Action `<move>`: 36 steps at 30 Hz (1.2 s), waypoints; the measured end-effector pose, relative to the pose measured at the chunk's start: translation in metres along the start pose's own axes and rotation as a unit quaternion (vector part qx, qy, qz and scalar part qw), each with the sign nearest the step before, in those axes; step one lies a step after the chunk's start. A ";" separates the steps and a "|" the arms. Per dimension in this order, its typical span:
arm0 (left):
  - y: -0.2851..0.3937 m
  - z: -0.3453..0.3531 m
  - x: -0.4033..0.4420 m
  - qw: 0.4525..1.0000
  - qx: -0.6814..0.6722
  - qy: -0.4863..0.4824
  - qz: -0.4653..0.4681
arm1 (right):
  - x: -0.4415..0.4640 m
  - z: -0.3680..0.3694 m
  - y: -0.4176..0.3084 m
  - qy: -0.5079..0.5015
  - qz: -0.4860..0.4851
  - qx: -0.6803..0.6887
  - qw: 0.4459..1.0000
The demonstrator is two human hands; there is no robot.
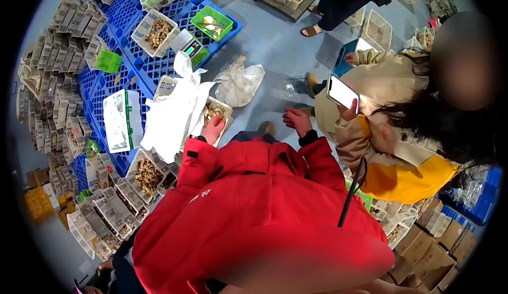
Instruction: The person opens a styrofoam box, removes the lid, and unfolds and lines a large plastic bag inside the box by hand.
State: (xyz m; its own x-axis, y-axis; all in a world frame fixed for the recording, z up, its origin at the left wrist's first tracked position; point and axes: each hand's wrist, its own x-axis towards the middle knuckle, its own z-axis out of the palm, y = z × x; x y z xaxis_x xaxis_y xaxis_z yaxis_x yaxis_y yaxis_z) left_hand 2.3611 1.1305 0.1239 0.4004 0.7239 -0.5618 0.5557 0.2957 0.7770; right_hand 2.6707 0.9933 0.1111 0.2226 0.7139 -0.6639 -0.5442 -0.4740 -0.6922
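Note:
My left hand [213,129] is at the near edge of a white plastic basket [228,115] of brown mushrooms [211,112]. Its fingers are drawn together close to the mushrooms; what they hold, if anything, is too small to make out. A white cloth [177,115] with a knotted top covers the basket's left part. Apart from the basket, my right hand [298,122] hovers over the floor in front of my red jacket. Its fingers are curled in, and the palm is hidden.
Several mushroom baskets [157,33], a scale [189,45] and a white foam box [117,120] stand on blue pallets [120,21]. A white sack [241,82] lies on the floor. At right, a person in a beige coat holds a lit phone [343,92]. Another person stands at the back.

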 end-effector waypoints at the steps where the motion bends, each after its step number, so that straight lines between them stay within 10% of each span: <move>1: 0.002 0.003 -0.002 1.000 0.003 -0.001 -0.013 | 0.000 -0.004 0.000 -0.001 0.001 0.007 1.000; 36: -0.065 0.001 -0.010 0.999 -0.013 -0.017 0.043 | -0.021 0.004 0.055 0.011 -0.007 0.051 0.999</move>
State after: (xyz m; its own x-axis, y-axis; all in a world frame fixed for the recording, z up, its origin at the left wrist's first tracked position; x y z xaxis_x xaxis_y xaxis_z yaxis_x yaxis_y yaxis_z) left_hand 2.3218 1.1030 0.0785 0.4707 0.7254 -0.5022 0.4991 0.2504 0.8296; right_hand 2.6331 0.9540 0.0875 0.2489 0.7079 -0.6610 -0.6203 -0.4076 -0.6701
